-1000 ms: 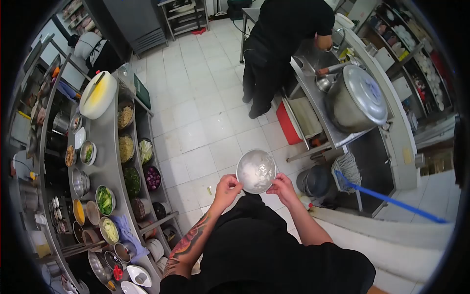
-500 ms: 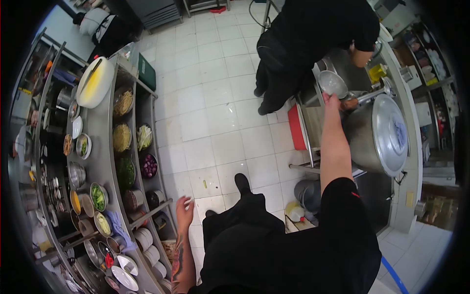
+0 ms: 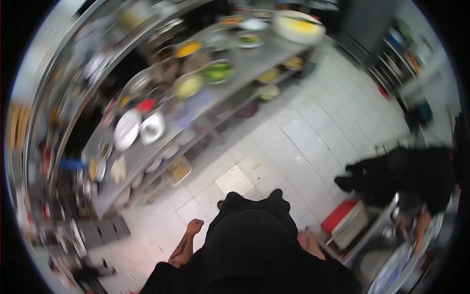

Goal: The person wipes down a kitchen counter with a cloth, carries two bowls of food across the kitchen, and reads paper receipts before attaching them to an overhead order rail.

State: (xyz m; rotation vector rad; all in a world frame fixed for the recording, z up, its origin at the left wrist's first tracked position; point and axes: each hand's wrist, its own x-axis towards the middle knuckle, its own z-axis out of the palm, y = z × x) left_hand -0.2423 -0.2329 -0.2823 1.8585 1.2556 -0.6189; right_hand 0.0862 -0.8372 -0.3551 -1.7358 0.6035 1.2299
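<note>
My left hand (image 3: 195, 226) hangs low over the tiled floor with its fingers curled in and nothing visible in them. It is apart from the steel counter. Of my right arm, only part of the bare forearm (image 3: 312, 245) shows beside my black clothing; the hand itself I cannot make out. Nearest to that arm are a red bin (image 3: 338, 217) and a pale tub (image 3: 350, 226) under the right-hand worktop. A large pot with a metal lid (image 3: 391, 274) stands at the lower right, and a co-worker's arm (image 3: 421, 230) reaches toward it.
A long steel counter (image 3: 169, 139) runs diagonally on the left, with bowls of chopped greens (image 3: 219, 72), white dishes (image 3: 128, 128) and a large white tub (image 3: 298, 28). Its lower shelf carries more containers. A co-worker in black (image 3: 406, 171) stands at the right. The frame is blurred.
My view has swung left toward the counter, and my body has turned. My right arm, which held a metal bowl over by the large pot, is now down at my side. My left fingers have curled in.
</note>
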